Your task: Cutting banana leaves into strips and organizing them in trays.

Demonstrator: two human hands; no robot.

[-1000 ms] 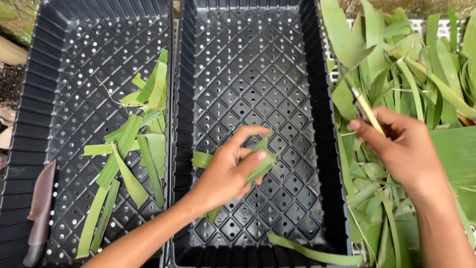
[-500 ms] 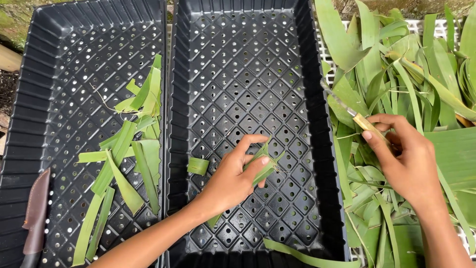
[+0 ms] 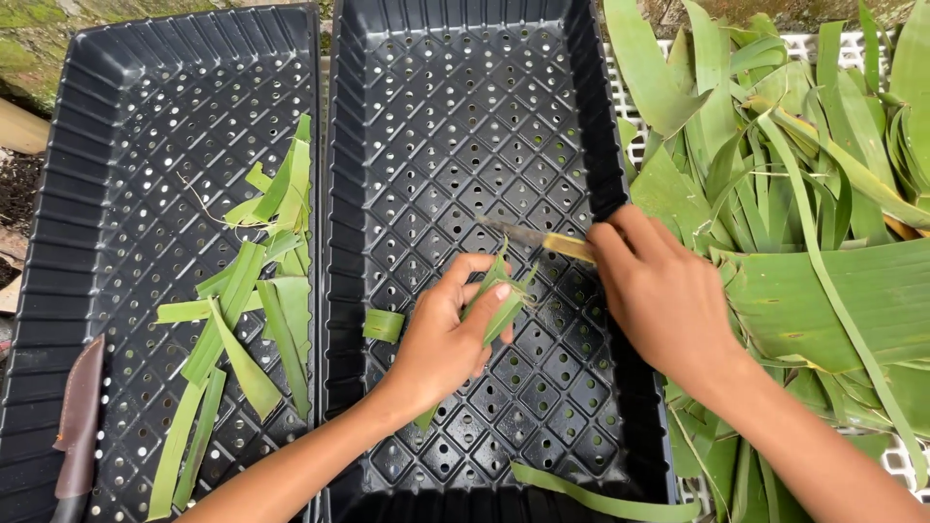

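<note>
Over the right tray [image 3: 601, 145], near its middle: left hand [image 3: 448, 339], fingers curled around a folded green leaf strip [image 3: 501, 302], thumb and forefinger pinching it. Right hand [image 3: 668, 300], reaching in across the tray's right wall, closed on a small knife [image 3: 538, 238] with a yellowish handle; blade pointing left, tip just above the leaf strip. On the same tray's floor: one short curled leaf piece [image 3: 384, 324] just left of the left hand; one long strip [image 3: 591, 496] lying along the near edge. Left tray [image 3: 116, 116]: a loose heap of cut leaf strips [image 3: 242, 320] toward its right side. Brown sheath [image 3: 77, 416] resting on that tray's near left edge. Right of both trays: a pile of long green leaves [image 3: 804, 194] on a white grid.
</note>
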